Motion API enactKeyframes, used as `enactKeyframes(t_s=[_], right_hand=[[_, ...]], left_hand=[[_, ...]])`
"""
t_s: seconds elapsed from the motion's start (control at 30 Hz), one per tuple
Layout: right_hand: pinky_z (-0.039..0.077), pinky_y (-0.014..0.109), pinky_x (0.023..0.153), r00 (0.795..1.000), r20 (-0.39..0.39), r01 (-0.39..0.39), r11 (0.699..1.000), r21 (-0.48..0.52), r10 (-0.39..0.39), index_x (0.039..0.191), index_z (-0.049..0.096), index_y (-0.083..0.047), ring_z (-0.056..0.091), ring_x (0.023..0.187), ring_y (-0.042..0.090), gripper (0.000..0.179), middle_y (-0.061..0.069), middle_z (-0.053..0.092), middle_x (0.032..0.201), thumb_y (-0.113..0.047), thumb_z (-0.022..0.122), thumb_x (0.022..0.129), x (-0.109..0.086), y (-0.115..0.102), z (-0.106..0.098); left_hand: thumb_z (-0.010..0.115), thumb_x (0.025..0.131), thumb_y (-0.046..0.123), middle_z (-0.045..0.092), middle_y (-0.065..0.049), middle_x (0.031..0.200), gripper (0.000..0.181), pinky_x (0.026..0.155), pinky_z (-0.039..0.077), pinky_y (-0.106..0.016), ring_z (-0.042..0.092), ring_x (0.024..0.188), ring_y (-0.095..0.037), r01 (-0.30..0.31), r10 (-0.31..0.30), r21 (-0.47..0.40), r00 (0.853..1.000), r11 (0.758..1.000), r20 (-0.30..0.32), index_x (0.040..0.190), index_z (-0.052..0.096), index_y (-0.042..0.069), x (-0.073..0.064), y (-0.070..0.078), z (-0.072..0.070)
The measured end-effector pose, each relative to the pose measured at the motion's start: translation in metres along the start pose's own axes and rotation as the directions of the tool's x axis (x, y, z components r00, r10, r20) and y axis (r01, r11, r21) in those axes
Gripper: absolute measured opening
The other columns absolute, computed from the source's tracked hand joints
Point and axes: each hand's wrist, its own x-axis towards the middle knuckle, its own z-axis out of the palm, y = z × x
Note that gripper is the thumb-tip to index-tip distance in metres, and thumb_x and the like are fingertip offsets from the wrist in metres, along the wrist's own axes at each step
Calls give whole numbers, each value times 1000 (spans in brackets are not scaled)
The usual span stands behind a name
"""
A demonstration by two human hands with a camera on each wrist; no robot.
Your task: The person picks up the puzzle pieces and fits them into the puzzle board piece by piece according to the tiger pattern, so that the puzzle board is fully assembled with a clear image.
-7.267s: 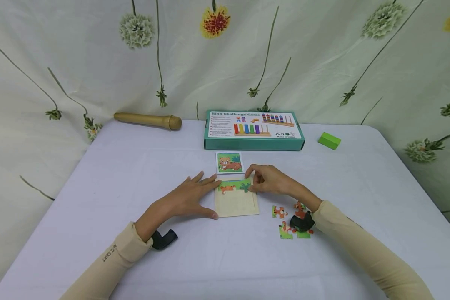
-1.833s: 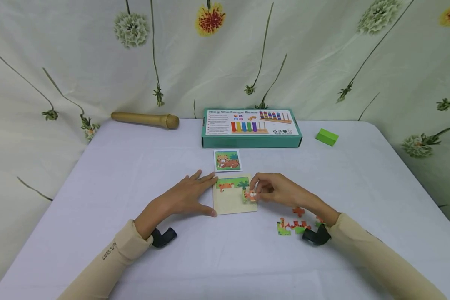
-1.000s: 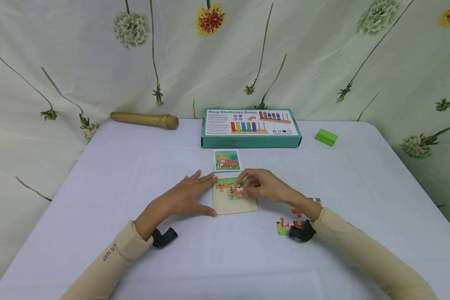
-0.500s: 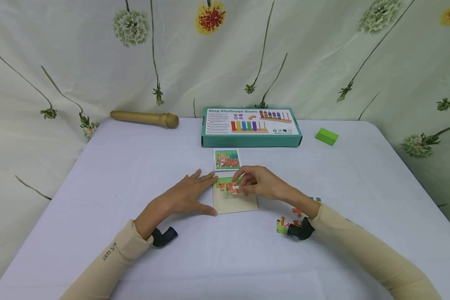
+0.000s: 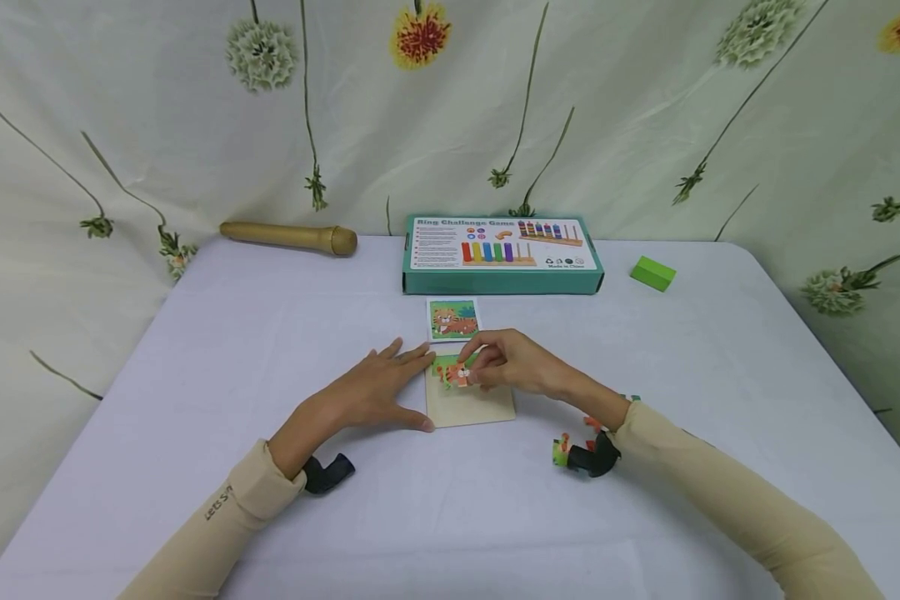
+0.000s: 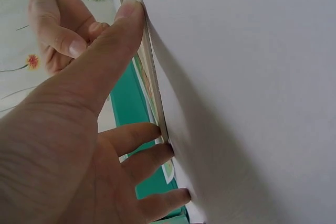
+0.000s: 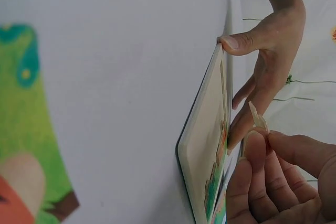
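Observation:
My left hand (image 5: 382, 387) lies spread at the left edge of a pale wooden puzzle board (image 5: 472, 411), with thumb and fingertips touching its rim. Along the board's top, joined puzzle pieces with green and orange print are partly covered. Between thumb and fingers my right hand (image 5: 516, 360) pinches a tiger-print puzzle piece (image 5: 461, 376), held over the board just below that top row. In the right wrist view the pinched piece (image 7: 257, 116) appears edge-on and tilted, above the board (image 7: 202, 108). Several loose puzzle pieces (image 5: 561, 451) lie right of the board, partly hidden by the right wrist.
Behind the board lies a tiger picture card (image 5: 453, 321). A teal Ring Challenge Game box (image 5: 502, 282) stands farther back, with a green block (image 5: 653, 272) to its right and a gold microphone-shaped object (image 5: 288, 237) to its left. Black wrist cameras (image 5: 328, 475) sit low over the table.
Since the earlier frames, the right hand has picked up the tiger-print piece from the right and carried it leftward over the board, turning it slightly. The left hand has stayed at the board's edge.

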Motion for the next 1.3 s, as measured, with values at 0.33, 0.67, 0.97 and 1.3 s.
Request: enactKeyframes(t_s=[0.33, 0.67, 0.97, 1.3], right_hand=[[59, 32, 72, 999, 16, -32, 999, -7, 32, 110, 61, 4, 67, 73, 18, 21, 11, 71, 86, 1, 64, 89, 7, 1, 3], [56, 26, 67, 999, 32, -28, 998, -58, 30, 107, 63, 1, 63, 65, 13, 19, 10, 71, 78, -2, 66, 88, 13, 4, 13], [55, 25, 62, 999, -15, -44, 995, -87, 43, 106, 64, 1, 61, 62, 12, 19, 7, 69, 77, -2, 67, 87, 15, 4, 15], [47, 20, 59, 1000, -30, -14, 974, -225, 8, 105, 66, -3, 56, 60, 9, 19, 2, 65, 73, -6, 68, 87, 14, 2, 17]], left_hand=[[74, 72, 61, 21, -3, 159, 102, 114, 12, -62, 9, 146, -39, 1, -1, 3, 1000, 1000, 2, 151, 30, 15, -1, -1, 0], [73, 72, 62, 21, -3, 159, 102, 114, 11, -61, 8, 146, -39, -8, 8, 1, 1000, 1000, 4, 152, 30, 15, -1, 0, -1], [73, 72, 62, 22, -4, 158, 102, 113, 14, -62, 10, 145, -40, -31, 31, 7, 999, 999, -7, 151, 30, 14, -1, -1, -1], [73, 73, 61, 22, -4, 158, 101, 113, 14, -62, 10, 145, -40, -24, 24, 7, 1000, 1000, -6, 151, 31, 14, -3, -1, -1]])
